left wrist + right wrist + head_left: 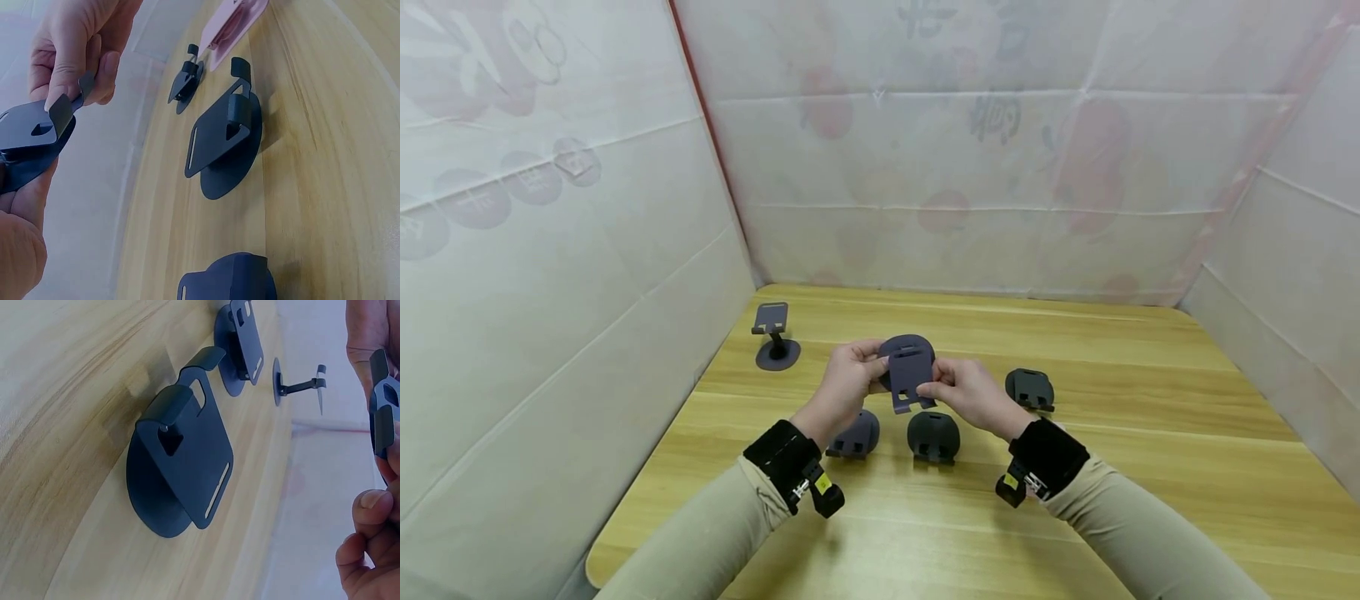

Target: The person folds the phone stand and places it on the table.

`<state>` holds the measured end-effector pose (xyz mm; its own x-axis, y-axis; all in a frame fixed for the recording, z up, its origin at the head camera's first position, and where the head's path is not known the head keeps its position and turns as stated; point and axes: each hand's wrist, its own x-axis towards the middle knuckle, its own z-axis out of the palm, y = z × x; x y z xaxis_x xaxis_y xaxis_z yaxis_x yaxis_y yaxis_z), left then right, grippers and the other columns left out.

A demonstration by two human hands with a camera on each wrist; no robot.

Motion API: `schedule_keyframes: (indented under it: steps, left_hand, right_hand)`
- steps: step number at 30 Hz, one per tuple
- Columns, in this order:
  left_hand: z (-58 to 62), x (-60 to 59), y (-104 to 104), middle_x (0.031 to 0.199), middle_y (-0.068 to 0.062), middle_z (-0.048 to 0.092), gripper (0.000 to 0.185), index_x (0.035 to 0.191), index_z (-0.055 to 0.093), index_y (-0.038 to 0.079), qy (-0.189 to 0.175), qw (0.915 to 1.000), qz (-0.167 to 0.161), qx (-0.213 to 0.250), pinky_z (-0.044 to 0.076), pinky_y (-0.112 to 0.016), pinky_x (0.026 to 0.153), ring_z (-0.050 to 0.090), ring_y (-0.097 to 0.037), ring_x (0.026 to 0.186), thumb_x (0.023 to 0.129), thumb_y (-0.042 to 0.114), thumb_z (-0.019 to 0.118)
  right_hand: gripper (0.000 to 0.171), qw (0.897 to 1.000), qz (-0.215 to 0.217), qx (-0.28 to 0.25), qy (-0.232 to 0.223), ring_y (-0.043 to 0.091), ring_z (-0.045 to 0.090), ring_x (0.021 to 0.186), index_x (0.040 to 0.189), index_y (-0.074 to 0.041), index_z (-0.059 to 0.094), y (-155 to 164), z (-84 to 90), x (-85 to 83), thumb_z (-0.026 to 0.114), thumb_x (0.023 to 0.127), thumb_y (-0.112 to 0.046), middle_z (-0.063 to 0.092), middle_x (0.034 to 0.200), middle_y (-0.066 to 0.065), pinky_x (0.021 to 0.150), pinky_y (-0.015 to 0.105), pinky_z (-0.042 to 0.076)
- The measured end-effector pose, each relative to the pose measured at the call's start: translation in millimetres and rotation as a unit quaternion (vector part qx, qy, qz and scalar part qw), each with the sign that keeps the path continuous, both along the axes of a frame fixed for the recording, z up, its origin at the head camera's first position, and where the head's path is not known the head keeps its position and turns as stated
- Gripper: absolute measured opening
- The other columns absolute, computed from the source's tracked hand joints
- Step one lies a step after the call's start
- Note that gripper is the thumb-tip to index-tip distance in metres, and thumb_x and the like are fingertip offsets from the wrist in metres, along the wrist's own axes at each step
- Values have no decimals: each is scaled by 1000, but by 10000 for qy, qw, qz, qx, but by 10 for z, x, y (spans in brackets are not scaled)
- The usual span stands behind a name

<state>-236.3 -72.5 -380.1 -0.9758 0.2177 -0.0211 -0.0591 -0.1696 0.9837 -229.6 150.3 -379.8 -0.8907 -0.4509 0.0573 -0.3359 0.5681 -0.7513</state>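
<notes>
Both hands hold a dark purple-grey folding phone stand point(912, 379) above the table, its plate lying nearly flat against the round base. My left hand point(844, 382) grips the base at its left edge, thumb in front and fingers behind. On the other side, my right hand point(973, 393) pinches the plate near its hooked lower end, which also shows in the left wrist view as two bent lips point(60, 115). Below the held stand, a folded black phone stand point(933, 437) lies on the table. A folded purple-grey phone stand point(855, 435) is partly covered by my left wrist.
An unfolded phone stand point(771, 333) stands upright at the table's far left. Right of my right hand lies another folded black stand point(1032, 389). The left wrist view also shows a pink stand point(232, 28). White sheeting point(970, 167) walls off the wooden table point(1150, 500).
</notes>
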Motion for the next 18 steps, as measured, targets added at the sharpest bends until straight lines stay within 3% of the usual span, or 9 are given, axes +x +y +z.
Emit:
schedule_keyframes:
  steps: [5, 10, 14, 18]
  left_hand:
    - [-9, -37, -22, 119, -23, 72, 31, 133, 62, -5, -92, 9999, -92, 14, 61, -38, 87, 76, -20, 91, 106, -1, 50]
    - [-27, -78, -38, 123, -22, 70, 32, 136, 61, -4, -328, 9988, -308, 182, 56, -43, 98, 75, -18, 94, 107, 1, 48]
    - [-54, -97, -61, 135, -24, 64, 38, 145, 53, -2, -413, 9977, -452, 275, 54, -44, 102, 73, -23, 106, 108, 3, 46]
    - [-100, -125, -111, 146, -23, 55, 44, 151, 46, 0, -377, 9980, -406, 310, 52, -40, 106, 63, -32, 125, 108, 5, 48]
  right_hand:
    - [20, 9982, -127, -257, -532, 18, 31, 53, 89, -13, 63, -18, 2, -11, 67, 101, -28, 40, 60, -2, 53, 29, 28]
    - [22, 9890, -265, -746, -1248, 22, 33, 56, 91, -10, 62, -12, -25, -45, 66, 102, -29, 43, 64, 1, 54, 32, 29]
    - [26, 9775, -266, -1264, -1668, 25, 43, 63, 90, -7, 58, 9, -83, -73, 65, 103, -27, 46, 68, 2, 66, 35, 36]
    - [23, 9588, -281, -1860, -2128, 24, 47, 69, 98, -6, 61, 31, -128, -106, 60, 106, -27, 50, 80, 3, 77, 38, 40]
